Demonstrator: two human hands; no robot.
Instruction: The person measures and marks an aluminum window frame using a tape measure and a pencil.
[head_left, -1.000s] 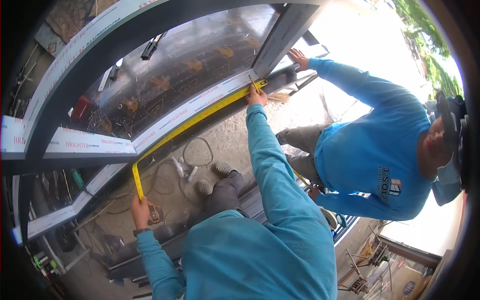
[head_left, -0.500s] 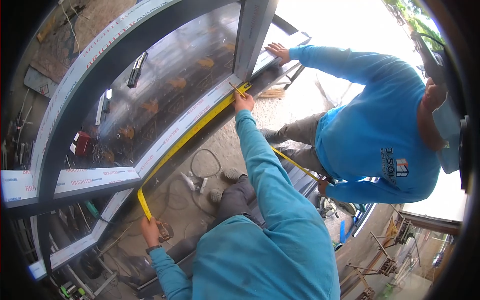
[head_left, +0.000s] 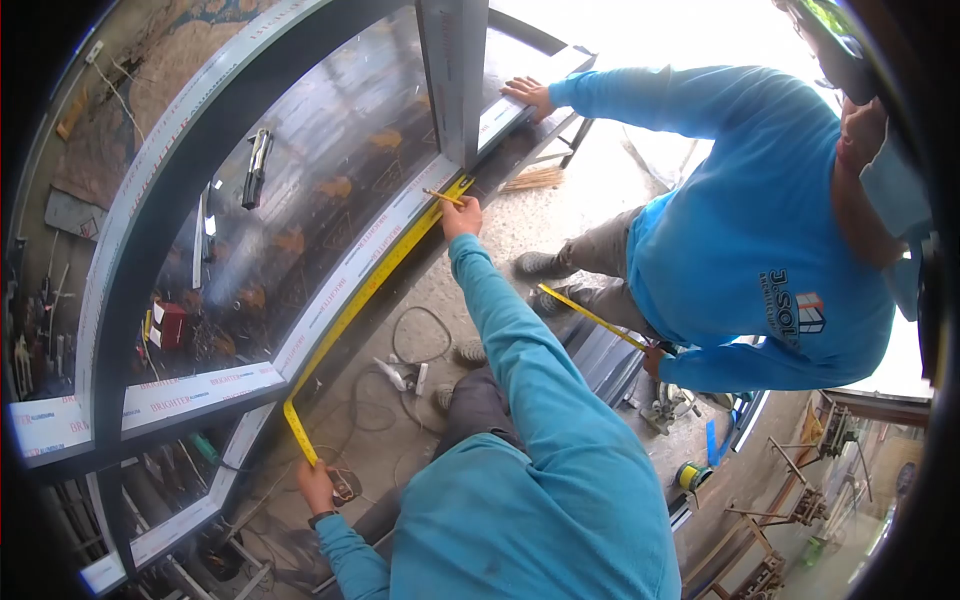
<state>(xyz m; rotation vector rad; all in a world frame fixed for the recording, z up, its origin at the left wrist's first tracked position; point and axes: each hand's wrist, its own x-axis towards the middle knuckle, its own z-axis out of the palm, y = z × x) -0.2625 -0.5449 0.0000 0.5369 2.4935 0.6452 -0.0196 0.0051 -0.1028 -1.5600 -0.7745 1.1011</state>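
View has swung vs. 1 s ago: window frame (head_left: 362, 240) now sits further L & its front rail runs steeper; metal offcut (head_left: 258, 170) & red box (head_left: 168, 325) shifted w/ it. Pencil (head_left: 443, 197) in R hand (head_left: 460, 217) was near upright, now lies flatter, tip pointing L. L hand (head_left: 316, 486) shows lower & slightly further R. Co-worker's tape (head_left: 592, 316), mostly behind the wearer's R sleeve (head_left: 520, 340) at first, now shows w/ its free end. Co-worker's shoes (head_left: 545, 265) also uncovered. Green roll (head_left: 691, 476) has come into view, near R.
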